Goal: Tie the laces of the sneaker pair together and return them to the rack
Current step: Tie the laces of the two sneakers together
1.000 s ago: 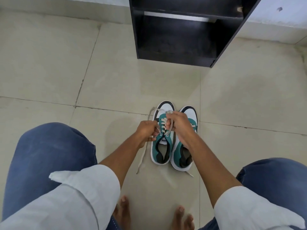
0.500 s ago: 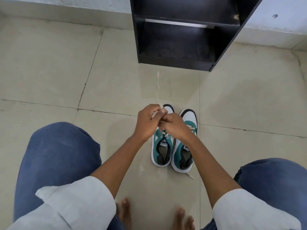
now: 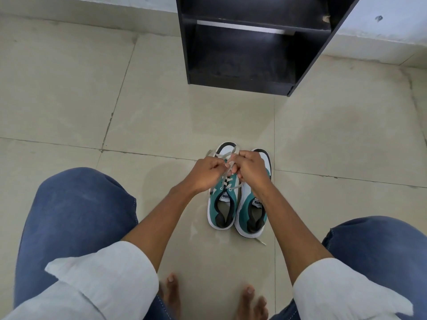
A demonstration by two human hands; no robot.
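Two teal-and-white sneakers stand side by side on the tiled floor, toes pointing away from me: the left sneaker (image 3: 223, 204) and the right sneaker (image 3: 253, 215). My left hand (image 3: 208, 173) and my right hand (image 3: 250, 168) are closed over the front of the shoes, each pinching the pale grey laces (image 3: 227, 158). The laces cross between my hands above the left shoe's toe, and a loose lace end sticks out to the left. The hands hide most of the lacing. Another lace end (image 3: 260, 241) trails behind the right shoe's heel.
A black shoe rack (image 3: 242, 82) with open shelves stands against the wall straight ahead, beyond the sneakers. My knees in blue jeans (image 3: 76, 215) flank the shoes on both sides, and my bare feet (image 3: 172, 294) rest on the floor close below them.
My hands have drawn slightly apart and lowered from the clasped position above the toes, and the lace now shows stretched between them. The long lace lying left of the shoes has been gathered up.
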